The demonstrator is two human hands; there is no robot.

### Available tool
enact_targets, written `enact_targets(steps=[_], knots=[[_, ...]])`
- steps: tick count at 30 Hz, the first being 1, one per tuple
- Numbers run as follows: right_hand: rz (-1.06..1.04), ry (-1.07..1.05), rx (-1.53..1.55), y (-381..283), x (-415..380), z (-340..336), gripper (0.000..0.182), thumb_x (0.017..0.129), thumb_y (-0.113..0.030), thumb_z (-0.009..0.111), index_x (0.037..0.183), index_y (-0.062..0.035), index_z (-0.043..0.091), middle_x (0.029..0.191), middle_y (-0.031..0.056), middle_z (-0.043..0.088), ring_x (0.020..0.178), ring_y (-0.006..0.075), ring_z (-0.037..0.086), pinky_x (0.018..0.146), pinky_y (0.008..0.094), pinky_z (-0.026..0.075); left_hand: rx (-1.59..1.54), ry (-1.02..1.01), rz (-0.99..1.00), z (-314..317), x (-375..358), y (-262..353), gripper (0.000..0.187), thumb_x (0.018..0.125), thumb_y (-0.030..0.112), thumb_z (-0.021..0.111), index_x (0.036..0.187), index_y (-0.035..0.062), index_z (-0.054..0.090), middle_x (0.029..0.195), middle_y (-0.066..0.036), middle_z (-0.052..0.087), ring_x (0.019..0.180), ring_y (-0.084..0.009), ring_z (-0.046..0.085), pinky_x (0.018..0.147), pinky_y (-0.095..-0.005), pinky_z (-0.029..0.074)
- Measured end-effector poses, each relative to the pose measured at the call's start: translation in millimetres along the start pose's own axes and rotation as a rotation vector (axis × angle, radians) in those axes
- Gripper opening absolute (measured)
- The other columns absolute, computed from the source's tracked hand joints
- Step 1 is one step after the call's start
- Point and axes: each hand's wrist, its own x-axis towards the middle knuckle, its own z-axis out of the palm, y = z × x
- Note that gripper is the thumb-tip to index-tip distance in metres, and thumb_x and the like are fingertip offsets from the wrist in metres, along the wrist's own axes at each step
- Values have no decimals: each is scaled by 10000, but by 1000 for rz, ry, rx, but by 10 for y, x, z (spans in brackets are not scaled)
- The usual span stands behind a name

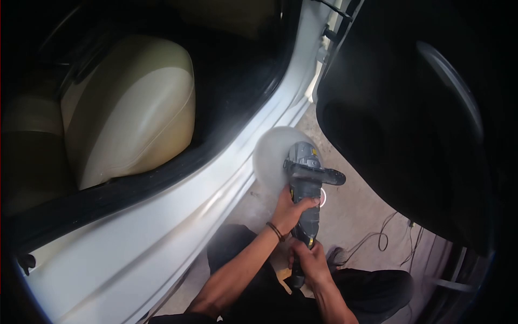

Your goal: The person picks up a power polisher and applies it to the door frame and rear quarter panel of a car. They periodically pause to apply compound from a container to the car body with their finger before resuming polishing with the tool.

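Note:
A grey and black power polisher (307,187) is held in both hands above the floor. My left hand (291,209) wraps round its body, thumb across the top, with a dark band on the wrist. Farther back, my right hand (311,258) is closed round the rear handle. The round pale pad (271,155) at the polisher's head is blurred, and its left edge overlaps the white door sill (216,183) of the car. A black side handle (333,176) sticks out to the right of the head with no hand on it.
Left of the sill is a cream car seat (135,108). The dark open car door (394,108) fills the right side. Black cables (372,236) lie on the concrete floor (350,216) near my bent knee (383,289).

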Motion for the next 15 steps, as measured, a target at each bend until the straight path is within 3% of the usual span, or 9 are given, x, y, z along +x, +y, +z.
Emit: enact_targets(steps=[5, 15], knots=[[-9, -5, -38, -278, -121, -166, 257, 1021, -276, 752, 1031, -37, 657, 780, 37, 656, 653, 139, 645, 595, 327, 536, -125, -17, -81, 209, 0, 14, 619, 876, 228, 875, 1378, -23, 613, 1165, -109, 741, 1032, -200, 736, 891, -343, 603], [-129, 69, 61, 347, 348, -194, 282, 1034, -330, 750, 1006, -69, 646, 802, 19, 650, 628, 135, 633, 574, 310, 528, 10, -98, 19, 191, 174, -27, 646, 855, 241, 899, 1353, -35, 595, 1125, -109, 733, 977, -201, 741, 847, -344, 611]])
